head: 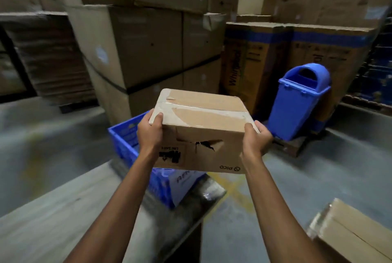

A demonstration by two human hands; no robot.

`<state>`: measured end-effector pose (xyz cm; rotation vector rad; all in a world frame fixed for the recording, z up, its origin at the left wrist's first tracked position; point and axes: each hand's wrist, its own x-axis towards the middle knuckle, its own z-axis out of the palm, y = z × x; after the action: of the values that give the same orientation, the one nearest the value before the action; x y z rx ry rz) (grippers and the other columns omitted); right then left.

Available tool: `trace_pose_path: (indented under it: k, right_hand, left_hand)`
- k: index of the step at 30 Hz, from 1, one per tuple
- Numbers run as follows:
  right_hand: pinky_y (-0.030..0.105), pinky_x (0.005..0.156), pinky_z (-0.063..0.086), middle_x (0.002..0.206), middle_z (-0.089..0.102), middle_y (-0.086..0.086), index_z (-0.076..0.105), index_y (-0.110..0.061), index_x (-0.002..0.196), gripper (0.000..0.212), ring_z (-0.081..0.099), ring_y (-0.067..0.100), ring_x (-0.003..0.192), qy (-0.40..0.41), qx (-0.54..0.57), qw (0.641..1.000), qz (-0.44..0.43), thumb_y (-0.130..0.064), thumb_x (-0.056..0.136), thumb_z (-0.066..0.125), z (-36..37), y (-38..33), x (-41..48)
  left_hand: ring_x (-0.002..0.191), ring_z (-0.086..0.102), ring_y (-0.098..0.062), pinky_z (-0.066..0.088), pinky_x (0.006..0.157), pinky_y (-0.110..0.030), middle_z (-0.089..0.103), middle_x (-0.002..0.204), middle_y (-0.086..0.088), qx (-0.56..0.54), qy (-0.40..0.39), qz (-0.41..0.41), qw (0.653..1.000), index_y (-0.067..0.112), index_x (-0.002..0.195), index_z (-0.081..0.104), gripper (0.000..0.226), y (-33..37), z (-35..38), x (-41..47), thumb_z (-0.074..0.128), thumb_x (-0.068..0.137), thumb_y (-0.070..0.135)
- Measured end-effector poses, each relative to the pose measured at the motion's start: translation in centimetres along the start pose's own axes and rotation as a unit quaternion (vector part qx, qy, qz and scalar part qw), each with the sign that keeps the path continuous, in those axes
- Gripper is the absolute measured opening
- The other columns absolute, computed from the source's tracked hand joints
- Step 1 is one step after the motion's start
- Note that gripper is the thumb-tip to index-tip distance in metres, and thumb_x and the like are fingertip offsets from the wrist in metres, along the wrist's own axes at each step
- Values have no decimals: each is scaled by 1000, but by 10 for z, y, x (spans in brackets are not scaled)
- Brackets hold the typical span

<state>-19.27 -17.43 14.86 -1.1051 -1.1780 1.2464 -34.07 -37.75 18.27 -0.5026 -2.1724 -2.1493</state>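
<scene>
Both arms reach out, the left hand [149, 133] and right hand [255, 139] each curled round an end of the torn box [201, 131], held in the air just above the crate [125, 141]. This looks like mid-carry, so the next move calls for a level set-down. A white pack [184, 182] lies in the crate; the bin [297, 101], right of the crate, hides its contents.
</scene>
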Motion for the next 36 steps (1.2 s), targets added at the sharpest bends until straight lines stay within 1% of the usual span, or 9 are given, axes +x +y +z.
trace_pose_path:
  k: [5,9,13,17,19,21,25,32,36]
  right_hand:
    - [43,86,58,111,70,0,72,-20,117,47,67,20,97,-90,1,996,-4,-34,73,62,70,8,-102]
    - [41,70,55,80,69,0,68,-13,79,20,64,20,77,-188,2,982,6,-28,71,57,106,32,-188]
    - [33,55,33,67,47,2,46,-10,67,17,41,20,62,-276,-27,961,-14,-24,71,54,121,61,-273]
    - [35,70,43,89,55,2,56,-21,80,25,51,22,80,-343,-82,936,13,-41,66,51,117,112,-341]
    - [39,87,48,108,61,3,67,-18,107,39,59,24,101,-374,-119,919,16,-36,73,59,106,134,-367]
    - [39,100,44,130,57,5,59,-11,134,54,54,23,121,-422,-158,893,20,-24,83,71,93,150,-382]
    - [44,105,46,140,52,7,51,-11,141,71,50,27,130,-537,-221,814,13,-27,79,82,73,192,-391]
    - [44,113,39,153,39,9,55,-13,142,65,40,26,140,-589,-290,751,-67,-20,83,81,62,225,-393]
    - [43,110,42,152,40,12,57,-16,139,56,40,29,139,-594,-335,719,-131,-28,87,75,60,228,-398]
  left_hand:
    - [105,62,-20,49,89,-33,68,113,-1,-4,89,-18,996,10,123,67,30,-11,-133,-8,58,96,19]
    - [100,68,-21,56,87,-42,73,108,3,10,171,-59,983,22,116,72,38,-35,-239,-36,63,82,37]
    - [96,65,-15,57,83,-37,68,112,-1,-21,229,-94,969,18,126,64,33,-62,-322,-77,62,93,23]
    - [96,61,-8,52,75,-25,63,118,-2,-16,253,-122,959,12,133,57,38,-96,-383,-120,60,96,15]
    - [99,63,-11,51,75,-22,64,122,-6,-10,245,-141,959,10,133,56,38,-119,-405,-141,59,96,11]
    - [99,63,-11,51,75,-21,63,124,-7,-8,234,-166,958,10,134,54,38,-142,-419,-158,57,96,8]
    - [103,63,-16,53,86,-29,60,131,-10,-20,212,-221,952,9,135,48,40,-183,-437,-184,57,97,4]
    - [120,59,-26,49,100,-38,57,137,-14,-1,200,-268,942,8,136,44,43,-232,-449,-218,56,96,-3]
    - [130,51,-28,43,108,-41,54,141,-10,184,191,-245,933,9,144,44,47,-232,-443,-218,55,99,7]
